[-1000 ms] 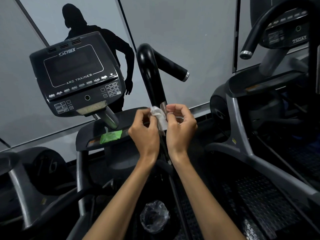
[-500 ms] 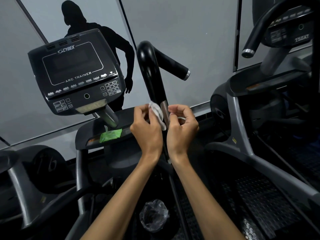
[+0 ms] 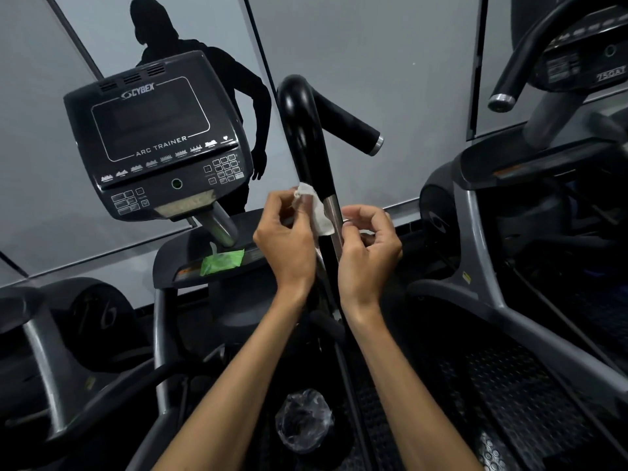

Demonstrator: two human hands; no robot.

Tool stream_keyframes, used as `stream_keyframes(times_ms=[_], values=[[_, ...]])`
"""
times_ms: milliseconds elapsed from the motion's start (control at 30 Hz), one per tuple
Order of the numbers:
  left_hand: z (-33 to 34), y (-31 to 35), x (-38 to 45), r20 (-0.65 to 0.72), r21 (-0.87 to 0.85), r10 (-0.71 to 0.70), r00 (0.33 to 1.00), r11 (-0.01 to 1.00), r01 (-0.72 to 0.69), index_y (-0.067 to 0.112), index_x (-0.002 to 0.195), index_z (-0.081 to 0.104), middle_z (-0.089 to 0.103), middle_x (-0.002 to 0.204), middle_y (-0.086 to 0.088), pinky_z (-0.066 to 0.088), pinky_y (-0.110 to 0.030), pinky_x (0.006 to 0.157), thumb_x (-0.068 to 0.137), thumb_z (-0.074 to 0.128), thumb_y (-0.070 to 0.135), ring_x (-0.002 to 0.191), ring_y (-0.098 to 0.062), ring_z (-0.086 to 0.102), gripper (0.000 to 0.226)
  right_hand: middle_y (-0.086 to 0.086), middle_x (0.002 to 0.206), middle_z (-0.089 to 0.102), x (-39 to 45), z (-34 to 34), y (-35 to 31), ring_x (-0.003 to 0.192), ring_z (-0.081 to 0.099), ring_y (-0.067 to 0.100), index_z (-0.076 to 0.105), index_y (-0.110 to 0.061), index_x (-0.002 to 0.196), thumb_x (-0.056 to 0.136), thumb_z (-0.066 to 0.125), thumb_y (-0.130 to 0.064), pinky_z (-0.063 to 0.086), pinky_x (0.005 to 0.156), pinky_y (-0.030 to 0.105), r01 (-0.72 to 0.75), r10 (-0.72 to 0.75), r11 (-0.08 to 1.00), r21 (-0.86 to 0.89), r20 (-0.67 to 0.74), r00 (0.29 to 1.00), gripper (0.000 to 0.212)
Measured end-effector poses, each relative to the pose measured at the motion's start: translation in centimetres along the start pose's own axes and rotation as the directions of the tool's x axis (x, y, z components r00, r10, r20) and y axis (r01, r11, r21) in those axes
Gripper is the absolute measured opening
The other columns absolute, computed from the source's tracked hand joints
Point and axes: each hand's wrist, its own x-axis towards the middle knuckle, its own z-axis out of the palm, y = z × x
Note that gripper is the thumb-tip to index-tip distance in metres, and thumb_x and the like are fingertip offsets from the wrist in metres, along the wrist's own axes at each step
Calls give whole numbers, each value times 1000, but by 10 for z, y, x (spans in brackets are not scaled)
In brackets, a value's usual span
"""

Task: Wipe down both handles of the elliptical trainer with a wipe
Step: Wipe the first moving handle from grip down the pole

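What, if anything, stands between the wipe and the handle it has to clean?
Nothing visible does. The left hand holds the white wipe right beside the black handle, by its metal band. The right hand is on the handle's other side, not in between.

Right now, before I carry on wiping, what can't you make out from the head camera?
- Head view: whether the right hand holds part of the wipe; its curled fingers hide that.
- Head view: the handle below the metal band, hidden behind both wrists.
- Head view: the second handle; I can't pick it out.
- Head view: console button labels, too small.
- Head view: left hand grip on the wipe, partly hidden by its fingers.
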Motion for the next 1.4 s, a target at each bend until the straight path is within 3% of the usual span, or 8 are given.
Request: stream_keyframes(times_ms=[67, 267, 367, 533, 700, 833, 1200, 1400], values=[[-5, -9, -17, 36, 35, -56, 998, 998, 54, 16, 78, 60, 55, 64, 11, 41, -23, 58, 94, 70, 12, 59, -1, 47, 19, 4, 94, 70, 2, -2, 1, 88, 66, 21, 67, -32, 81, 83, 58, 5, 48, 70, 21, -7, 7, 1000, 13, -15, 1000, 38], [-7, -2, -22, 31, 85, 12, 999, 996, -14, 12, 87, 71, 69, 78, 4, 53, -30, 66, 91, 73, 13, 70, -10, 65, 5, -1, 93, 69, 0, 4, 0, 93, 65, 25, 69, -29, 84, 81, 59, -1, 56, 77, 41, 10, -10, 1000, 4, 28, 1000, 30], [2, 5, -5, -31, -24, -46, 998, 999, 45, 10, 81, 67, 62, 67, 15, 47, -19, 61, 92, 73, 12, 62, 1, 55, 12, -8, 96, 65, 0, 4, -4, 99, 62, 22, 70, -29, 84, 85, 61, -2, 55, 80, 38, 23, -23, 1000, 0, 51, 998, 28], [-13, -5, -40, 89, 91, -113, 990, 990, 105, 9, 78, 65, 62, 64, 4, 50, -37, 59, 94, 71, 17, 58, -9, 54, 19, -16, 94, 61, 5, 0, -8, 100, 61, 23, 68, -33, 81, 85, 59, -4, 53, 81, 37, 21, -22, 999, 25, 33, 999, 30], [-2, 3, 0, 18, -30, -122, 992, 992, 123, 13, 76, 68, 59, 62, 12, 47, -30, 61, 92, 73, 16, 59, -5, 51, 17, -11, 93, 62, 5, 1, -4, 98, 61, 24, 69, -31, 78, 84, 59, -3, 48, 77, 24, 33, -33, 999, 27, 31, 999, 30], [-9, -16, -24, 70, -42, -229, 971, 972, 232, 8, 73, 66, 57, 61, -2, 44, -36, 61, 94, 71, 17, 61, -10, 47, 24, -8, 94, 62, 9, -1, 0, 96, 61, 25, 71, -30, 78, 81, 56, 5, 50, 77, 31, 11, -12, 1000, 28, 39, 999, 38], [-12, -24, -18, 149, 4, -147, 978, 989, 148, 13, 71, 62, 53, 60, 11, 40, -28, 56, 95, 70, 17, 58, -5, 44, 25, -1, 96, 69, 11, -3, 3, 99, 63, 24, 72, -29, 78, 82, 55, 4, 49, 79, 28, -30, 27, 997, 68, 35, 999, 38], [-7, -9, -17, 81, 34, -39, 996, 999, 36, 11, 85, 68, 69, 79, 1, 53, -24, 67, 87, 79, 20, 71, -9, 65, 14, -7, 94, 70, 7, 0, 2, 99, 65, 32, 72, -34, 80, 84, 59, -11, 55, 84, 50, -5, -2, 996, 86, 71, 998, 27]])
